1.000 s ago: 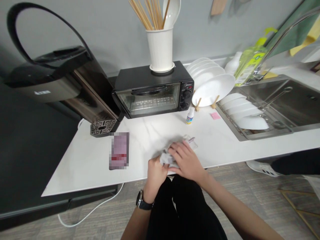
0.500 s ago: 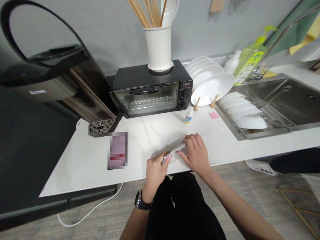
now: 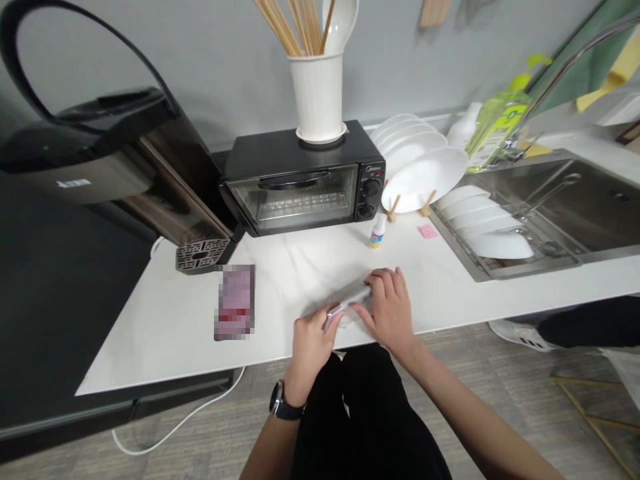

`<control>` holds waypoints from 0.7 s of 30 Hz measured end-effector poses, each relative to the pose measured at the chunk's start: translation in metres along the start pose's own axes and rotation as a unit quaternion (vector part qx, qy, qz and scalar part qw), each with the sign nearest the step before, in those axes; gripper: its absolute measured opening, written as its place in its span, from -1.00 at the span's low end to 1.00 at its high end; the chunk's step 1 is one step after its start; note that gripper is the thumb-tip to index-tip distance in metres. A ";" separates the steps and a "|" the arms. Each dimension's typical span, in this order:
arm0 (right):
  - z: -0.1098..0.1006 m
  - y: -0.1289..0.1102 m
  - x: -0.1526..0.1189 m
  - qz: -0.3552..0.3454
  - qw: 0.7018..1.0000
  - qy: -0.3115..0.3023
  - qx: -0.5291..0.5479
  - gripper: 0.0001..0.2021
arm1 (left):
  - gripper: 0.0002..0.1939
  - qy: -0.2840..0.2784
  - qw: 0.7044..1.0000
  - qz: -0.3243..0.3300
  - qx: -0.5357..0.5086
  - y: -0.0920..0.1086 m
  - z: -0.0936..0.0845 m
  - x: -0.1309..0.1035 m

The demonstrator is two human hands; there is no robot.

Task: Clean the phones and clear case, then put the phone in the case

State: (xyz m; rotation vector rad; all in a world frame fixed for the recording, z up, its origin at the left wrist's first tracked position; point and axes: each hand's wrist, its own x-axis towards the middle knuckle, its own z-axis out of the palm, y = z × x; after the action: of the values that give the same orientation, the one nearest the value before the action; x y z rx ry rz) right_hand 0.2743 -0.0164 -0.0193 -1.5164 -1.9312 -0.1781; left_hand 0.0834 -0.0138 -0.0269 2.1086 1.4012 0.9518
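Observation:
Both hands are at a flat, phone-sized thing (image 3: 356,296) with a silvery edge and a pale, see-through part, held low over the counter's front edge. My left hand (image 3: 315,339) is closed around its left end, thumb against the silver edge. At the other end, my right hand (image 3: 389,303) grips it between thumb and curled fingers. The fingers hide much of it, so its exact kind is unclear. A small white spray bottle (image 3: 379,232) stands behind my right hand. To the left lies a dark-edged flat rectangle (image 3: 235,303), its face pixelated.
A black toaster oven (image 3: 303,180) stands at the back, bearing a white utensil cup (image 3: 317,93). To its left is a drinks machine (image 3: 185,193). White plates (image 3: 425,177) stand in a rack on the right, near a pink note (image 3: 428,231) and the sink (image 3: 590,200) holding bowls (image 3: 500,243).
My right hand has shifted very slightly left and its fingers have moved a little on the flat thing. My left hand keeps its grip in nearly the same place.

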 end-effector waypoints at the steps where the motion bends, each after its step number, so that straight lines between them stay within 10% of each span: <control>1: 0.003 -0.007 -0.002 -0.012 1.000 -0.009 0.003 -0.41 | -0.82 -0.004 1.000 0.004 -0.002 -0.001 0.000 0.000; 5: 0.010 -0.031 -0.009 -0.165 0.982 -0.074 0.054 -0.34 | -0.78 -0.029 0.999 0.019 0.000 -0.008 0.002 -0.003; 12: -0.003 0.011 0.002 -0.037 0.999 -0.008 -0.004 -0.48 | -0.82 -0.012 1.000 -0.011 0.013 -0.004 0.003 -0.001; 21: 0.002 -0.012 -0.010 -0.205 0.976 -0.063 0.048 -0.43 | -0.82 -0.025 0.999 0.016 0.030 -0.004 0.002 0.002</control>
State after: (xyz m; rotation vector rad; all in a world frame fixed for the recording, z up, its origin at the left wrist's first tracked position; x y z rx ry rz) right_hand 0.2641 -0.0271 -0.0227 -1.0748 -2.3048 -0.1671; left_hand 0.0832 -0.0105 -0.0308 2.1901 1.3919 0.8737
